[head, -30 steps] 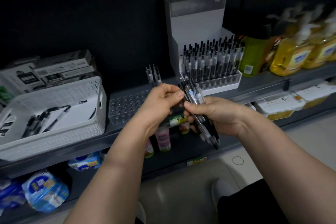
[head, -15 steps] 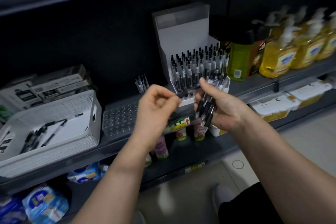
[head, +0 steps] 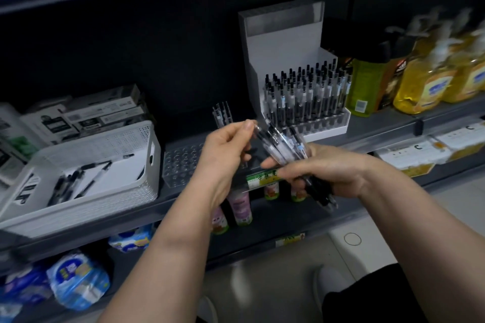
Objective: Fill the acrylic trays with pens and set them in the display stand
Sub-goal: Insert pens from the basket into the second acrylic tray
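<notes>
My right hand grips a bundle of clear black-ink pens in front of the shelf. My left hand pinches the top end of one pen of that bundle between thumb and fingers. Behind my hands a clear acrylic tray with rows of holes lies on the shelf, with three pens standing at its back. To its right the white display stand holds a tray full of upright pens.
A white perforated basket with several loose pens stands at the left, with pen boxes behind it. Yellow soap bottles line the shelf at the right. Small bottles and blue packs sit on lower shelves.
My right hand has tilted the bundle towards my left hand. My left hand, empty half a second ago, now pinches the end of one pen.
</notes>
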